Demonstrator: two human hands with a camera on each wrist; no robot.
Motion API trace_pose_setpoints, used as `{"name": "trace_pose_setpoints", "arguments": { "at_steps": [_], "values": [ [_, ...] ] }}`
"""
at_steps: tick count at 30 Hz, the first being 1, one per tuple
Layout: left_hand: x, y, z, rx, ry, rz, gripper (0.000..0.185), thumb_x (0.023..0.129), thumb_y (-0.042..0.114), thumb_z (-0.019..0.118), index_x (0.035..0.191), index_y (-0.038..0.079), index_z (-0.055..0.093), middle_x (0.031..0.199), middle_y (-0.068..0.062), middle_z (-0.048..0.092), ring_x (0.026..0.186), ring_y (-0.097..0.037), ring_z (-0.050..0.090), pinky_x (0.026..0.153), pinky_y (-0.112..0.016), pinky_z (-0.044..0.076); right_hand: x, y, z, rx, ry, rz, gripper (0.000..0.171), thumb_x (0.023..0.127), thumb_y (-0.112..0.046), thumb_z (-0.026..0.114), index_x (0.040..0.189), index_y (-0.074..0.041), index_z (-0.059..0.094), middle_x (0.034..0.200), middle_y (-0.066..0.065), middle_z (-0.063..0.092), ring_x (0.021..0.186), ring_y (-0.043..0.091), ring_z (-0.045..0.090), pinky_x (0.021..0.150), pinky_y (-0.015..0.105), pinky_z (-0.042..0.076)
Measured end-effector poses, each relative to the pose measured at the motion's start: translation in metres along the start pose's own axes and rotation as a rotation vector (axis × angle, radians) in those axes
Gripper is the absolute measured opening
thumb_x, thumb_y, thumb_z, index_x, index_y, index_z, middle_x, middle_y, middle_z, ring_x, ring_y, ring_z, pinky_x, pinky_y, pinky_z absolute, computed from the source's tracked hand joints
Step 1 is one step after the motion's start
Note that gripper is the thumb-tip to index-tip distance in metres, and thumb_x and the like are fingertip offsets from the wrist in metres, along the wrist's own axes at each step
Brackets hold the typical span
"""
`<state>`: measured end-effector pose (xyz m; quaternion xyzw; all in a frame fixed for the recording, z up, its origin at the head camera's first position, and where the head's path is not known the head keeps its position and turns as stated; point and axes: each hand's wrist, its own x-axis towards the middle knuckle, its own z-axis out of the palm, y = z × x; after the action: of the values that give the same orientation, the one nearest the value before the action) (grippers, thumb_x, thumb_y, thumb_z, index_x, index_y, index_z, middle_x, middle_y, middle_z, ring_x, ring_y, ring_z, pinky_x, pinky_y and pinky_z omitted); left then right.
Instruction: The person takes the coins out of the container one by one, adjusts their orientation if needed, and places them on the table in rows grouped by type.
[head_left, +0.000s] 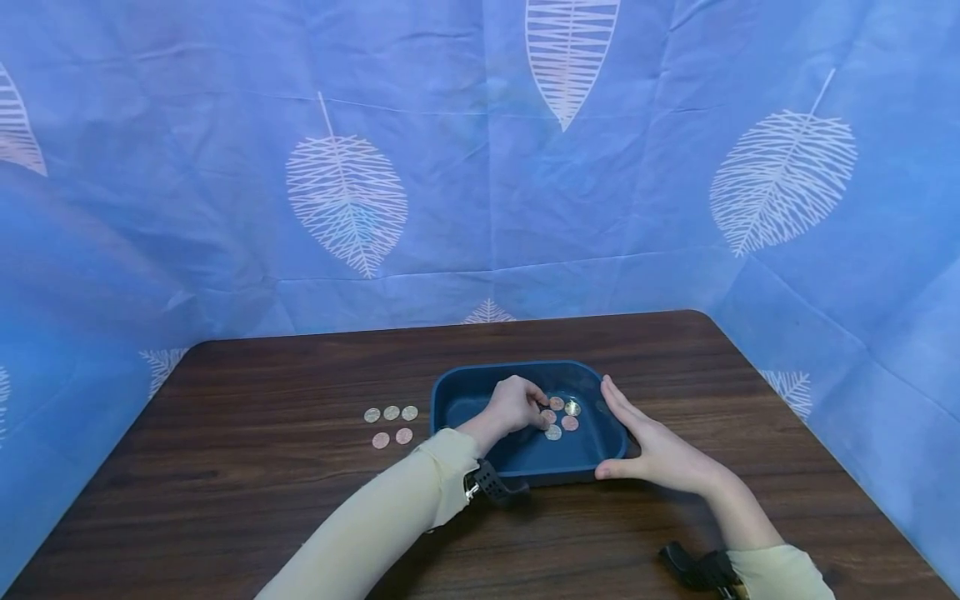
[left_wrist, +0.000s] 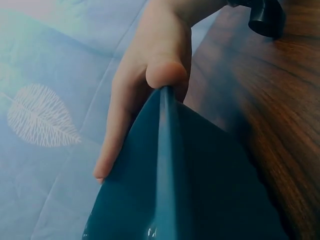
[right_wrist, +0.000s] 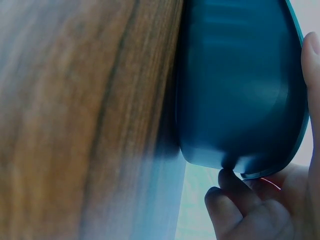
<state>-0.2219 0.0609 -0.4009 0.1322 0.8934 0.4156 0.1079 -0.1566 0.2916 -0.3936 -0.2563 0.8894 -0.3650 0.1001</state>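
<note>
Beyond both hands' fingers hangs a blue cloth [head_left: 480,208], and beneath them spreads a dark wood desk [head_left: 262,492]. On it, between the two hands, sits a blue tray [head_left: 588,454]. The step in hand looks like picking out or arranging what lies inside; the next move seems to call for a fine pinch while the tray stays steady.

The right hand [head_left: 660,454] braces the tray's end, thumb and forefinger spread wide and touching its rim. The left hand [head_left: 513,404] reaches inside, fingers bent, thumb and forefinger narrowly apart at the tray coins [head_left: 570,423]; I cannot tell whether they hold one. These lie just right of its fingertips. The desk coins [head_left: 392,412], five in two rows, lie left of those fingers, outside the tray.
</note>
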Motion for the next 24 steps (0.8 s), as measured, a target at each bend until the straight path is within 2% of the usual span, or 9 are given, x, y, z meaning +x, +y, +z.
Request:
{"name": "trace_pose_setpoints", "arguments": {
  "at_steps": [2, 5, 10, 15, 21, 24],
  "values": [
    [0.0001, 0.0002, 0.0006, 0.014, -0.009, 0.007, 0.014, 0.075, 0.003, 0.081, 0.087, 0.004, 0.075, 0.063, 0.002, 0.058, 0.059, -0.010, 0.051, 0.051, -0.021, 0.042, -0.0003, 0.0002, -0.0002, -0.001, 0.000, -0.002, 0.105, 0.084, -0.031, 0.073, 0.154, -0.019, -0.005, 0.159, 0.010, -0.008, 0.140, 0.046, 0.007, 0.099, 0.066, 0.028],
    [-0.0003, 0.0007, 0.0008, 0.034, -0.023, -0.002, 0.010, 0.074, 0.004, 0.082, 0.078, 0.005, 0.073, 0.065, 0.002, 0.057, 0.060, -0.011, 0.050, 0.051, -0.022, 0.042, -0.0006, -0.0001, -0.0004, -0.005, 0.003, -0.006, 0.105, 0.084, -0.031, 0.074, 0.154, -0.018, -0.004, 0.159, 0.010, -0.008, 0.140, 0.046, 0.007, 0.099, 0.065, 0.028],
    [-0.0010, 0.0002, 0.0003, 0.023, -0.026, -0.003, 0.017, 0.074, 0.004, 0.081, 0.070, 0.006, 0.065, 0.065, 0.000, 0.055, 0.061, -0.013, 0.050, 0.052, -0.024, 0.042, -0.0005, -0.0013, 0.0001, -0.024, 0.008, -0.006, 0.105, 0.084, -0.032, 0.074, 0.154, -0.016, -0.003, 0.159, 0.012, -0.007, 0.140, 0.047, 0.008, 0.098, 0.065, 0.029],
    [0.0003, 0.0000, -0.0005, -0.089, -0.052, 0.004, 0.018, 0.076, 0.000, 0.079, 0.070, 0.005, 0.062, 0.063, -0.002, 0.059, 0.059, -0.013, 0.054, 0.053, -0.024, 0.044, -0.0006, -0.0008, 0.0000, -0.016, 0.004, -0.009, 0.105, 0.084, -0.031, 0.074, 0.154, -0.016, -0.003, 0.158, 0.012, -0.008, 0.139, 0.047, 0.009, 0.098, 0.065, 0.029],
    [-0.0018, 0.0044, -0.0050, -0.282, -0.136, -0.032, 0.005, 0.082, 0.003, 0.074, 0.085, 0.002, 0.070, 0.083, -0.003, 0.068, 0.067, -0.014, 0.060, 0.061, -0.027, 0.051, -0.0003, 0.0009, -0.0003, -0.007, 0.001, -0.012, 0.105, 0.084, -0.031, 0.074, 0.154, -0.017, -0.004, 0.159, 0.009, -0.009, 0.140, 0.046, 0.007, 0.099, 0.066, 0.028],
    [-0.0030, 0.0058, -0.0071, -0.388, -0.171, -0.058, 0.008, 0.084, 0.006, 0.072, 0.091, 0.001, 0.072, 0.083, -0.005, 0.070, 0.071, -0.015, 0.064, 0.067, -0.030, 0.053, -0.0002, 0.0015, -0.0003, -0.011, 0.003, -0.012, 0.106, 0.084, -0.032, 0.074, 0.154, -0.018, -0.004, 0.159, 0.009, -0.009, 0.140, 0.047, 0.007, 0.098, 0.066, 0.027]
  ]
}}
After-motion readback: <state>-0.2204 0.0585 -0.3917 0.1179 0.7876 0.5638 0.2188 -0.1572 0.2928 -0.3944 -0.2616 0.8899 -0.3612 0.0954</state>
